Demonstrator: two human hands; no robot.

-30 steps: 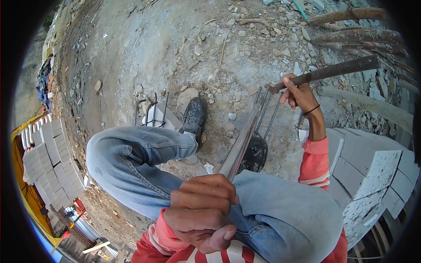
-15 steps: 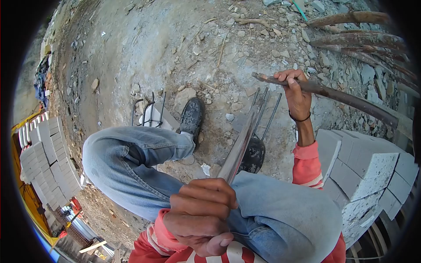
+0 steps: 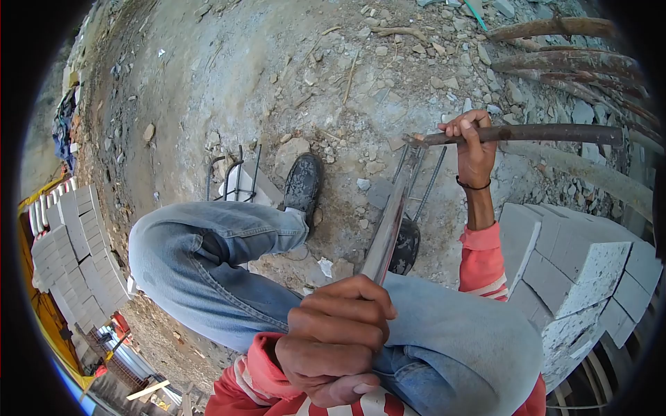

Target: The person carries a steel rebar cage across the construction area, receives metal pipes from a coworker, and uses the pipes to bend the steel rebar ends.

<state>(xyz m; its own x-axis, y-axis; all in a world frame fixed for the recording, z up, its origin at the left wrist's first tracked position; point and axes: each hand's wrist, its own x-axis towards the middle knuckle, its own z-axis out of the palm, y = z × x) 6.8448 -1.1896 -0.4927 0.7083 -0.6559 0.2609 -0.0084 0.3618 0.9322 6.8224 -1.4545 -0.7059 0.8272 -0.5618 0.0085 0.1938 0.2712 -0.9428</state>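
Note:
My left hand (image 3: 340,340) is closed in a fist around a smooth, shiny metal bar (image 3: 390,225), which slants up and away between my knees. My right hand (image 3: 475,149) grips a dark metal pipe (image 3: 555,134) close to its narrower left end. That end overlaps the far tip of the shiny bar in view; whether they touch I cannot tell. Ribbed steel rods (image 3: 431,182) stick out beside the bar, above my right shoe (image 3: 404,246). Bent steel rods (image 3: 239,173) stand near my left shoe (image 3: 303,184), by a pale slab.
Stacked grey blocks (image 3: 579,270) stand close on my right, and another block stack (image 3: 76,256) is at far left. Long rusty poles (image 3: 569,62) lie at upper right. Stones and rubble (image 3: 444,52) cover the dirt ground.
The dark pipe has swung from slanting down rightward to nearly level, its narrow end dropping to the shiny bar's tip. My left hand has shifted slightly right with the bar.

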